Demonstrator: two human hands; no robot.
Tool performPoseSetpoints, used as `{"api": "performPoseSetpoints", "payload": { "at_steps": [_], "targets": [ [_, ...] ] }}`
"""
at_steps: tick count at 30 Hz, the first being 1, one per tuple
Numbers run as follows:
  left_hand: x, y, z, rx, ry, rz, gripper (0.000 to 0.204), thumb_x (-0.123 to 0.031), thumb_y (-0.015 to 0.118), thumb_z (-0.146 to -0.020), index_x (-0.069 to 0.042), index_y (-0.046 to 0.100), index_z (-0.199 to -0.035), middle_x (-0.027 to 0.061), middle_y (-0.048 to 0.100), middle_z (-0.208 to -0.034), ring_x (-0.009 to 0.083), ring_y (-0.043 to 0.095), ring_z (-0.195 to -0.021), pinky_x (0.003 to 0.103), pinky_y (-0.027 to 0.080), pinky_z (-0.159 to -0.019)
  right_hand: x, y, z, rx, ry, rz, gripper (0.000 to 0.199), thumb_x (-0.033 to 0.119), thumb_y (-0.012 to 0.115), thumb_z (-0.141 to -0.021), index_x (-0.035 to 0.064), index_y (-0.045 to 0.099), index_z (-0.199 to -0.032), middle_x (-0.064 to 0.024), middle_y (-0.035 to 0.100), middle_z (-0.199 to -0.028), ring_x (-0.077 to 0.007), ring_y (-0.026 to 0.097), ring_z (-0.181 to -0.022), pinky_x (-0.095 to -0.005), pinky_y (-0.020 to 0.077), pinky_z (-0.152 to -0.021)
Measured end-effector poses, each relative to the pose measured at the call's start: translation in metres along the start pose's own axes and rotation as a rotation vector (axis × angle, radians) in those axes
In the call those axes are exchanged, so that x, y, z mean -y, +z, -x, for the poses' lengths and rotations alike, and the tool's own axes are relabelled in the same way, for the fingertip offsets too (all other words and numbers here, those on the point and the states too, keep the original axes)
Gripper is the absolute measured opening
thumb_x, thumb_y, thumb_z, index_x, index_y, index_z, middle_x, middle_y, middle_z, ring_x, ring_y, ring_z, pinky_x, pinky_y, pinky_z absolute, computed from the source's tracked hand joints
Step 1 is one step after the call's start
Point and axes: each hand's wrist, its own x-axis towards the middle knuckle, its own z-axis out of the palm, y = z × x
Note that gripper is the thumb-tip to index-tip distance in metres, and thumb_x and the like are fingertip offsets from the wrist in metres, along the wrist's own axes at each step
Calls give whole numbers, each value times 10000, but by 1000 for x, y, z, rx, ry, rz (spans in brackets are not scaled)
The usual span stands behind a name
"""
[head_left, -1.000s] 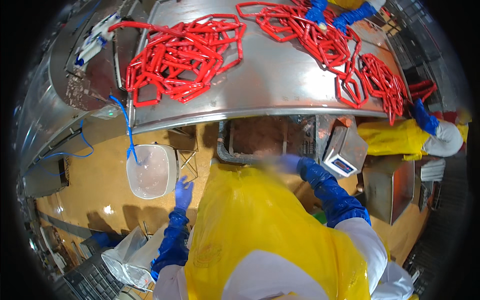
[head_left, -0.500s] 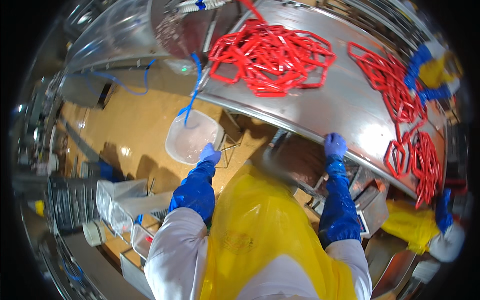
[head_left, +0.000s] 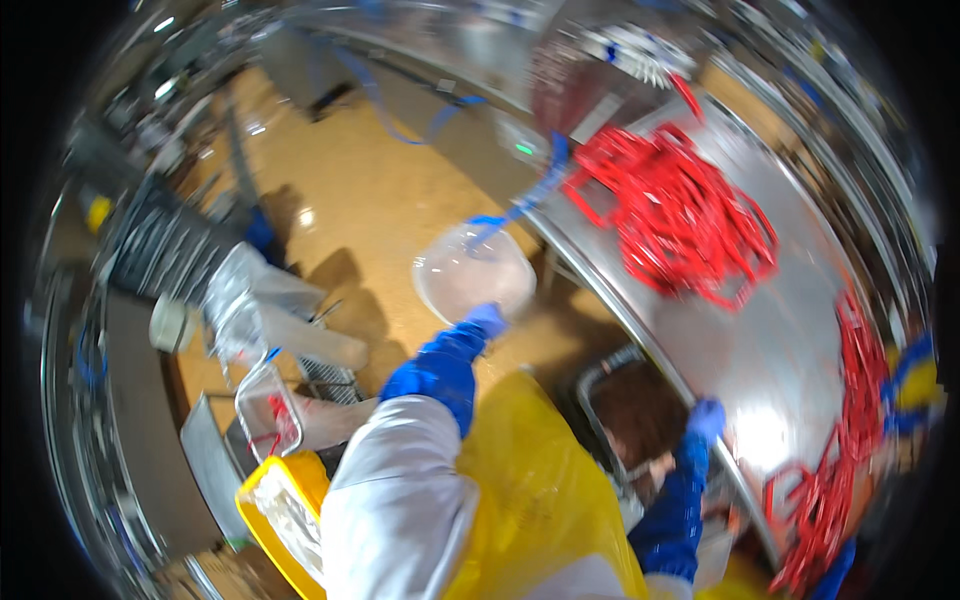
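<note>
Left hand [head_left: 488, 320] by the white tub [head_left: 465, 280] mid-frame, right hand [head_left: 707, 420] at the table [head_left: 715, 345] edge — too blurry to tell how closed they are. Blue strap [head_left: 545, 182] hangs over the tub, red links [head_left: 675, 215] pile upper right — yellow bin [head_left: 311, 478] sits lower left.

This looks like a food-processing plant, apparently a sausage-making room. Glossy red linked strings, sausage-like, lie heaped [head_left: 680, 225] on a broad stainless-steel surface [head_left: 715, 345], near a metal machine with a white ribbed fitting [head_left: 637, 50]. A dark rectangular plastic crate [head_left: 588, 395] of brownish-pink, meat-like mass sits beside the surface's edge. The tan floor [head_left: 330, 170] has a wet shine, and the wearer has a yellow plastic apron [head_left: 540, 480] and shiny blue sleeve covers [head_left: 435, 375].
</note>
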Motion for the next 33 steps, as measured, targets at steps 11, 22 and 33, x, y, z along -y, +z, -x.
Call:
{"api": "performPoseSetpoints", "payload": {
  "at_steps": [11,22,33],
  "targets": [
    [-4,-1,17,-11,-81,31,385,-282,637,-791,-33,675,-1083,239,664,-1135,402,639,-1070,471,515,-927,21,5,4,-200,-8,337,231,305,574,-925,96,657,-874,-174,674,-854,-383,643,-815,-532,503,-704],
    [5,6,9,-29,-74,-2,442,-322,652,-798,-31,635,-1130,249,660,-1149,414,629,-1094,484,504,-944,23,-7,1,-112,-39,162,232,298,604,-896,86,668,-826,-187,684,-853,-396,645,-839,-521,491,-765],
    [-18,-3,12,10,-79,-16,435,-330,648,-810,-12,624,-1106,261,643,-1179,418,599,-1139,477,478,-968,26,-7,0,-52,169,262,247,370,578,-918,149,677,-969,-115,660,-1030,-346,617,-1029,-524,472,-842]
  ]
}}
